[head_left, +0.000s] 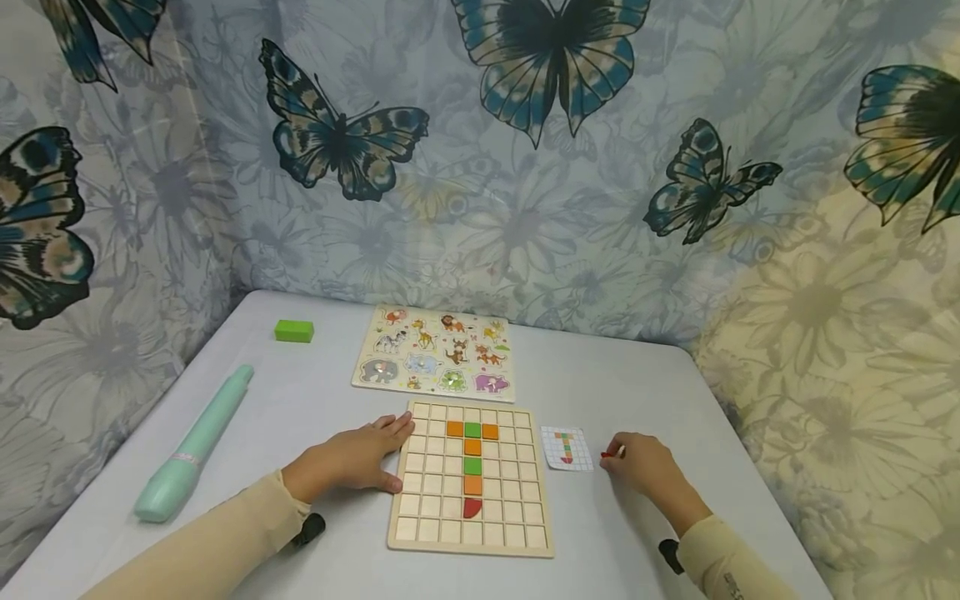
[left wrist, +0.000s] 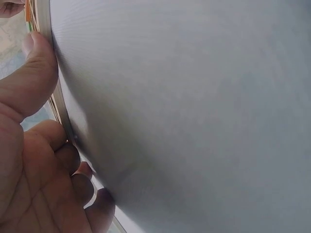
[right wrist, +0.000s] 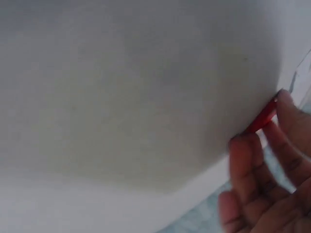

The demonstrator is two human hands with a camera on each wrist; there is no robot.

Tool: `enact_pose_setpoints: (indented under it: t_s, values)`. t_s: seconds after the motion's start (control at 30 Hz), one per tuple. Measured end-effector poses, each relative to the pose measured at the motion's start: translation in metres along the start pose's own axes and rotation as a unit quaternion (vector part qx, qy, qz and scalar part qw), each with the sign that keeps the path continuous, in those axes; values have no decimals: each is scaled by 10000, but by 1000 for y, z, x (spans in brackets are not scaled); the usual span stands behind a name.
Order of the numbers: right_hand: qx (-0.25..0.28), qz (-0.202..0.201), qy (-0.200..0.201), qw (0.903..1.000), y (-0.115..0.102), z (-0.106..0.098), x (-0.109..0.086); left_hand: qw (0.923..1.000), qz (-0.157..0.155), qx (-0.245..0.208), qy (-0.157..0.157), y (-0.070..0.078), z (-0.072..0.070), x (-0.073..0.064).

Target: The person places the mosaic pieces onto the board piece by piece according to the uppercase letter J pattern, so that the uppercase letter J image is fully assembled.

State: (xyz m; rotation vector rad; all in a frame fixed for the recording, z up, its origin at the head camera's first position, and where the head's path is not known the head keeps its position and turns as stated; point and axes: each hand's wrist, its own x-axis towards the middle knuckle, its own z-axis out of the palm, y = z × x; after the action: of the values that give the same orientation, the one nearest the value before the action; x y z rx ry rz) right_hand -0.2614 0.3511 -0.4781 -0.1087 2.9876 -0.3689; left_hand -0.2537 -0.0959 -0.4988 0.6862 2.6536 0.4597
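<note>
A wooden grid board (head_left: 438,529) lies on the table with orange and green square tiles set in a T shape. At the foot of that shape sits a red quarter-round tile (head_left: 472,507). My left hand (head_left: 352,457) rests against the board's left edge, its thumb and fingertips touching the rim (left wrist: 44,22). To the right of the board is a small pattern card (head_left: 567,449) printted with a similar coloured figure. Beside the card, my right hand (head_left: 645,467) pinches a small red tile (right wrist: 262,117) between thumb and fingers, low over the table; its full shape is partly hidden.
An animal puzzle board (head_left: 435,352) lies behind the grid board. A green block (head_left: 294,331) stands at the back left of the white table (head_left: 600,375). Along the left side lies a mint-green tapered object (head_left: 197,446). Butterfly-patterned cloth (head_left: 517,225) rises behind the table.
</note>
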Motion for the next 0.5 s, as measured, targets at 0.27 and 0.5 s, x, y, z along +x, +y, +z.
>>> enact_pose_setpoints:
  t_s: [0.27, 0.5]
  values:
    - [700, -161, -228, 9972, 9, -7, -4, 10000, 5, -67, -35, 0, -1, -2]
    - [369, -115, -181, 9991, 13, -3, -3, 9999, 34, -130, 17, 1, -2, -4]
